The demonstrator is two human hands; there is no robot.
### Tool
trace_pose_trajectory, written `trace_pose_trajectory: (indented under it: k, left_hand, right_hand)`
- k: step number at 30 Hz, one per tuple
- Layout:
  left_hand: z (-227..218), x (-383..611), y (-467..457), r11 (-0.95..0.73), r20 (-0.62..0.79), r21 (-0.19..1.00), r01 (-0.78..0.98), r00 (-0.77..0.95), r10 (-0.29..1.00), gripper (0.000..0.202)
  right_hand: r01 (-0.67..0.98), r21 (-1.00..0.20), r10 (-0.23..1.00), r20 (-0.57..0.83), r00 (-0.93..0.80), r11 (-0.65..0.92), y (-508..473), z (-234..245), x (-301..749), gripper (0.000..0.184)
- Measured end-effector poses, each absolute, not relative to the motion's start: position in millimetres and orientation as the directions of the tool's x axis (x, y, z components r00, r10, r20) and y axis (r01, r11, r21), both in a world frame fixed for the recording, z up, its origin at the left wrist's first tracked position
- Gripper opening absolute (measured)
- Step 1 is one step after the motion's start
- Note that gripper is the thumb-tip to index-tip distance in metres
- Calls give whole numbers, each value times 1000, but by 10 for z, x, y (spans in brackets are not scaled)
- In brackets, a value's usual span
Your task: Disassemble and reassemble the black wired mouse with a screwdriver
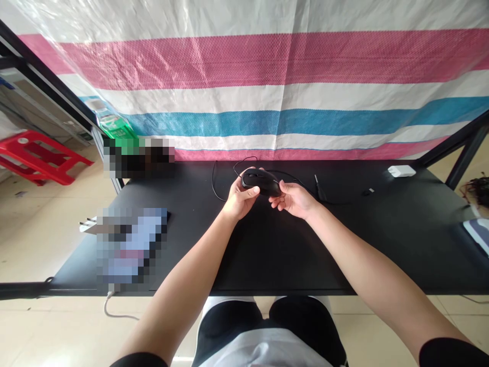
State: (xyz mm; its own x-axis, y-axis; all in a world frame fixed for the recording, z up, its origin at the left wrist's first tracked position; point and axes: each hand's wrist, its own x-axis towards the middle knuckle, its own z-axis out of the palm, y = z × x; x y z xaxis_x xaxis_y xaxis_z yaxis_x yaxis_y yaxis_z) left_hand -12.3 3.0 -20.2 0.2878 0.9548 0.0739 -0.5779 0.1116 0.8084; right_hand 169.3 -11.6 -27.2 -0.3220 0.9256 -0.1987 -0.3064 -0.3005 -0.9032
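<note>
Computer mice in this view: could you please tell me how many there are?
1: a black wired computer mouse, held between the left hand and right hand above the black desk. Blurred patches on the desk could hide another.

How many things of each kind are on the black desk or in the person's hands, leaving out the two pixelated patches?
Wired computer mouse: 1
White plug adapter: 1
Black cable plug: 1
Small black item, too small to identify: 1
Total: 4
</note>
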Motion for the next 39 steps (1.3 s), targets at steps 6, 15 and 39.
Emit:
trace_pose_trajectory:
  k: [6, 15, 39]
  left_hand:
    - [-155, -149, 99, 242, -92, 755, -609, 268, 959, 21]
    - [-231, -131, 154, 152, -88, 833, -532, 144, 986, 32]
    - [-229, -154, 166, 141, -80, 818, -558, 132, 988, 26]
  right_hand:
    - [-294, -915, 931, -180, -318, -278, -71, -274, 1788, 37]
    - [-266, -942, 957, -134, -256, -203, -27, -294, 1836, 42]
    - [-236, -955, 963, -122, -241, -181, -61, -229, 1818, 47]
